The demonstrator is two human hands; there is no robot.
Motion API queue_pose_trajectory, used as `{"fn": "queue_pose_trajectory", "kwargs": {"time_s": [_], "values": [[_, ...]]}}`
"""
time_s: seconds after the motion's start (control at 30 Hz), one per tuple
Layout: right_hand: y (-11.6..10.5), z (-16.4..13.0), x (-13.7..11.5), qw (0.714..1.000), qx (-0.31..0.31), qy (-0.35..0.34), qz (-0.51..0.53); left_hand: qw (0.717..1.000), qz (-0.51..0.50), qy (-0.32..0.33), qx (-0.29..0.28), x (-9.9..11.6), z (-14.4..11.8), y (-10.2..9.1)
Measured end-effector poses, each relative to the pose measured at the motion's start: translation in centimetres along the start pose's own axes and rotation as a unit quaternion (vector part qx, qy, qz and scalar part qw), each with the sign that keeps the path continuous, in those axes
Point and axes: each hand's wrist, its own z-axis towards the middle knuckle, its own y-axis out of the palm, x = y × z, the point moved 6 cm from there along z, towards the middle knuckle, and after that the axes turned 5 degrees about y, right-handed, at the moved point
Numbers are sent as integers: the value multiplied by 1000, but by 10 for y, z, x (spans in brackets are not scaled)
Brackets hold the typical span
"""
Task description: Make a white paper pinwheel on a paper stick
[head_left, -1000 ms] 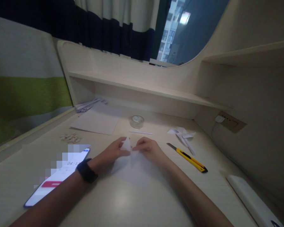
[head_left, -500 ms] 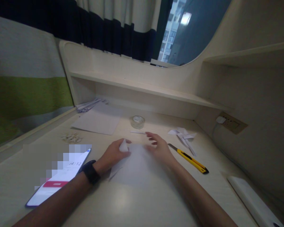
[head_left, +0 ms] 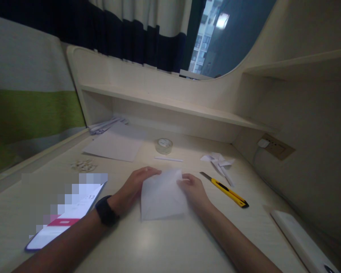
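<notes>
A squarish white sheet of paper (head_left: 163,197) is held between my two hands, just over the desk. At its upper left edge, my left hand (head_left: 138,184) grips it with the thumb and some fingers hidden behind the sheet. On the right edge, my right hand (head_left: 194,189) pinches the paper between thumb and fingers. Beyond the sheet lies a thin white paper stick (head_left: 168,159), with a roll of clear tape (head_left: 164,146) behind it. To the right of my right hand rests a yellow utility knife (head_left: 226,190), its blade out.
A paper pinwheel (head_left: 218,163) lies at the right rear. White sheets (head_left: 115,142) are at the left rear, near a small heap of pale bits (head_left: 84,165). A lit phone (head_left: 65,223) lies left of my wristwatch. A white box-like object (head_left: 301,239) sits at the right.
My right hand has come down and closed on the paper's right edge. The sheet, folded up at the left before, now lies spread between both hands. The stick is fully visible.
</notes>
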Motion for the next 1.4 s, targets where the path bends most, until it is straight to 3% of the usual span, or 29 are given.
{"fn": "queue_pose_trajectory", "kwargs": {"time_s": [0.17, 0.3, 0.6, 0.7, 0.83, 1.07, 1.3, 1.4], "values": [[6, -9, 5, 1000, -15, 13, -21, 990, 136, 40, 23, -5, 3, -3], [11, -13, 8, 999, -37, 12, 13, 986, 161, 18, 29, -11, 3, -5], [11, -13, 5, 995, -75, 27, 62, 975, 211, 70, 22, -11, 6, -12], [8, -10, 3, 997, -61, 0, 39, 974, 207, 93, 0, -11, 5, -9], [6, -10, -7, 994, -35, -86, -64, 970, 198, 136, -45, -5, 2, 1], [7, -14, -22, 974, -68, -147, -157, 975, 192, 91, -68, -10, 0, 5], [5, -12, -11, 987, -67, -79, -126, 966, 234, 90, -69, -8, 0, 3], [7, -14, -10, 986, -95, -65, -119, 965, 248, 63, -63, -12, 0, 2]]}}
